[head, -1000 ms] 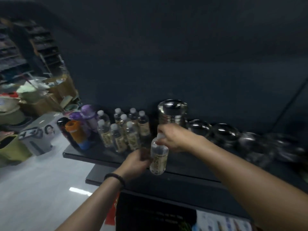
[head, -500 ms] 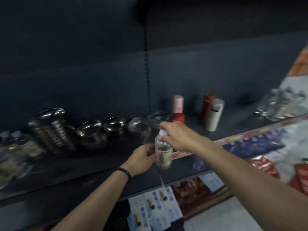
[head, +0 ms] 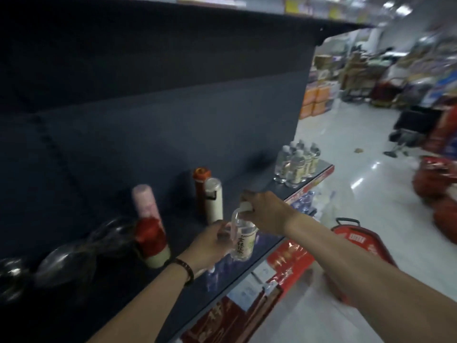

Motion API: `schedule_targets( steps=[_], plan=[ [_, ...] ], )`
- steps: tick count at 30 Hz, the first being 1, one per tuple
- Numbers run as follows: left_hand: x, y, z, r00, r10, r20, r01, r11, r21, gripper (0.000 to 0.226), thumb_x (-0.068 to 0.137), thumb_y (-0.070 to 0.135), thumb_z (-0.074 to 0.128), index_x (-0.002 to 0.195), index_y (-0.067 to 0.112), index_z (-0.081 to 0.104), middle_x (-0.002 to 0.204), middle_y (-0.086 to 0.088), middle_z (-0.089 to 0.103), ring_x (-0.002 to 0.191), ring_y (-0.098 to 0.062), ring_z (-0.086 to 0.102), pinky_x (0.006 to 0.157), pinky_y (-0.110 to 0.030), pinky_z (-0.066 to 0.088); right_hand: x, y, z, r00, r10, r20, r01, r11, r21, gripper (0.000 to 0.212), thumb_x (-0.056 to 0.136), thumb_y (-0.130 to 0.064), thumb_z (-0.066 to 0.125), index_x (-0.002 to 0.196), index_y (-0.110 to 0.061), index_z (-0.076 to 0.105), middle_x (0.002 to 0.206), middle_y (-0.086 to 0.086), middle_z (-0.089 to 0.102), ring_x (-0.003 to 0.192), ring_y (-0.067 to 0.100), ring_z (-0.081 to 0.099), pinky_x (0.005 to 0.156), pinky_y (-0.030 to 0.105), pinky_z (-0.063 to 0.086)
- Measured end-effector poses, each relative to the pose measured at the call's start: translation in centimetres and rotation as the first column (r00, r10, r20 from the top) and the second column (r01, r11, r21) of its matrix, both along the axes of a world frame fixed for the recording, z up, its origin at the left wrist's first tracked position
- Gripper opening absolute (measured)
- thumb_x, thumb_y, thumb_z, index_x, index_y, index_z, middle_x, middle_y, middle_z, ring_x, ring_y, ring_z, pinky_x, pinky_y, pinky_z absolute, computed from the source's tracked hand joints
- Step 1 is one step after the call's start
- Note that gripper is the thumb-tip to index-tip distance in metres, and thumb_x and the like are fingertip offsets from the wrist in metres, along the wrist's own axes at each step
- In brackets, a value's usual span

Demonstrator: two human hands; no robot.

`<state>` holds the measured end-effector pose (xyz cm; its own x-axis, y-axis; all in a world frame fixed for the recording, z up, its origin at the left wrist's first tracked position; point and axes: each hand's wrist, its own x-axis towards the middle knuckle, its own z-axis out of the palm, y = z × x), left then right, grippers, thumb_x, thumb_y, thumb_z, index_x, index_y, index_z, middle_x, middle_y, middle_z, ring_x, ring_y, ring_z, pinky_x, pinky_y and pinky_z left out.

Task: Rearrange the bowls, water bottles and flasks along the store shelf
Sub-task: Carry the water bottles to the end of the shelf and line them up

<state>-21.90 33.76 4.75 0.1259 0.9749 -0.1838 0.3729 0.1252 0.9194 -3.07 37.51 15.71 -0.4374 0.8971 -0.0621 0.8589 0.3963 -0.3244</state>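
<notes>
On shelf (head: 257, 185): bowls (head: 64, 258) left, flasks (head: 214, 201) to their right, bottle cluster (head: 296, 164) at far right end, held bottle (head: 243, 243) before the flasks.

The water bottle (head: 243, 240) is clear, glossy plastic with a smooth white cap (head: 246, 207) and a pale printed label. The bowls (head: 66, 258), though blurred, look shiny and reflective, while the cream flask (head: 214, 201) and pink flask (head: 146, 204) look smooth with a soft sheen. The shelf (head: 123, 293) is dark and matt, and the floor (head: 346, 169) is glossy.

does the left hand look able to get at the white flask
Likely yes: the white flask stands just beyond the left hand, nothing between, though that hand is busy holding the water bottle.
</notes>
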Motion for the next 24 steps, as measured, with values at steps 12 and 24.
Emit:
schedule_targets(
  steps=[12,24],
  plan=[
    [10.2,19.9,0.6,0.993,-0.045,0.112,0.05,0.998,-0.036,0.045,0.094,0.009,0.077,0.132,0.025,0.058,0.127,0.004,0.07,0.114,-0.01,0.069,0.095,-0.04,0.062,9.4,20.7,0.7,0.981,-0.175,-0.082,0.169,0.983,-0.07,0.038,0.104,-0.031,0.064,0.136,-0.011,0.065,0.13,0.013,0.067,0.122,0.034,0.063,0.093,0.032,0.048],
    [19.6,35.0,-1.9,0.963,0.242,0.118,-0.227,0.966,-0.125,0.038,0.093,0.0,0.064,0.11,0.034,0.066,0.111,0.007,0.076,0.105,-0.017,0.073,0.091,-0.045,0.062,15.6,39.8,-4.6,0.998,0.058,0.012,-0.058,0.997,-0.046,0.042,0.102,-0.034,0.069,0.137,-0.013,0.058,0.126,0.016,0.069,0.114,0.036,0.067,0.083,0.034,0.048]
  ],
)
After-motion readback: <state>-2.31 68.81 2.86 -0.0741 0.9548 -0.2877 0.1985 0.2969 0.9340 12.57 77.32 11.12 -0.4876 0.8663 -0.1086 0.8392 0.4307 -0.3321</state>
